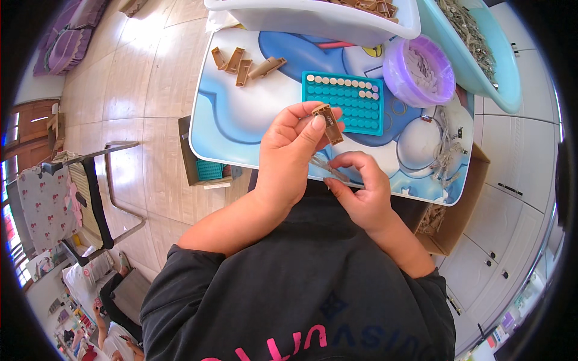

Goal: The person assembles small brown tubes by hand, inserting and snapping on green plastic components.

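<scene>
Two bare hands work above a dark shirt (289, 295), whose front carries pink and dark-blue lettering, bent by the lens. Nearest the tabletop's edge, the right hand (366, 189) has its thumb and forefinger apart, a thin greyish strip (330, 169) between them; I cannot tell whether they grip it. Slightly beyond, the left hand (286, 144) pinches a brown casing (329, 126) between thumb and fingers, tilted, its hollow side showing (the marks inside are too small to read).

Beneath lies the tabletop (232, 132), printed with a blue-and-white cartoon design. Just past the left hand sits a teal tray (343, 125) of round spots, with pale discs along its far row and a few more toward its right side. Grey wires (445, 150) lie loose near the right edge. Farther off are several brown pieces (243, 71) at left and a purple basin (447, 90) lined with clear plastic at right. At the far side stand a white tub (319, 18) and a turquoise tub (507, 78).
</scene>
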`<state>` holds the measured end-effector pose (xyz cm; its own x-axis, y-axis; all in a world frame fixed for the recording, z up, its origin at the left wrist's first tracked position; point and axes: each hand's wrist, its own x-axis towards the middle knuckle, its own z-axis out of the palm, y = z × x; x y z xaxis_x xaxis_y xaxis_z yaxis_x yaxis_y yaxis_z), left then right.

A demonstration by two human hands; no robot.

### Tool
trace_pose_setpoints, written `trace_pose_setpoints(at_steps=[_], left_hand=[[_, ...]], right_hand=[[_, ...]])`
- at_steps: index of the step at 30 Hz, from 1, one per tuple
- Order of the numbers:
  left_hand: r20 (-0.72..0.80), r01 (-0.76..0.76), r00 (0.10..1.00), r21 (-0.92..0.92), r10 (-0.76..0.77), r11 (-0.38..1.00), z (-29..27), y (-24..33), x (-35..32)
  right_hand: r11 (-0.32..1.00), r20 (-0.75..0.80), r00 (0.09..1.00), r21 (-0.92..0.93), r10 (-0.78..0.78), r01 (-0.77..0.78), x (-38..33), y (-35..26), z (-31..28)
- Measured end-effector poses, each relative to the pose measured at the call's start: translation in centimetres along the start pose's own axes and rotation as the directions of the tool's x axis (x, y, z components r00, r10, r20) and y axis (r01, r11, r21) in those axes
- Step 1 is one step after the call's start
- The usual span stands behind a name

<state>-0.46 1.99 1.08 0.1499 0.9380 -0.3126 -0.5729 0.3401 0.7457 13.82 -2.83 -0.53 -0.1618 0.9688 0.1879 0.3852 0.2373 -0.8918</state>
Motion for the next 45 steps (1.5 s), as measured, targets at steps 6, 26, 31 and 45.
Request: trace_pose_setpoints(at_steps=[6,26,31,45], left_hand=[[-0.023,-0.005,1.0,0.002,0.006,1.0,0.1,0.5,0.2],[0.02,0.058,0.998,0.054,-0.059,0.997,-0.1,-0.6,-0.3],[0.025,0.1,0.995,0.07,-0.102,0.993,-0.4,-0.6,-0.3],[0.027,0.182,0.982,0.132,-0.187,0.974,-0.9,-0.6,-0.5]], right_hand=[[0.987,-0.036,0.988,0.067,0.147,-0.145,-0.7,0.1,-0.4],[0.982,-0.147,0.978,-0.138,-0.149,0.129,1.1,-0.2,-0.3],[0.998,-0.172,0.983,-0.043,-0.058,0.051,1.0,-0.2,-0.8],[0.973,-0.005,0.99,-0.185,-0.144,0.141,1.4,-0.7,-0.9]])
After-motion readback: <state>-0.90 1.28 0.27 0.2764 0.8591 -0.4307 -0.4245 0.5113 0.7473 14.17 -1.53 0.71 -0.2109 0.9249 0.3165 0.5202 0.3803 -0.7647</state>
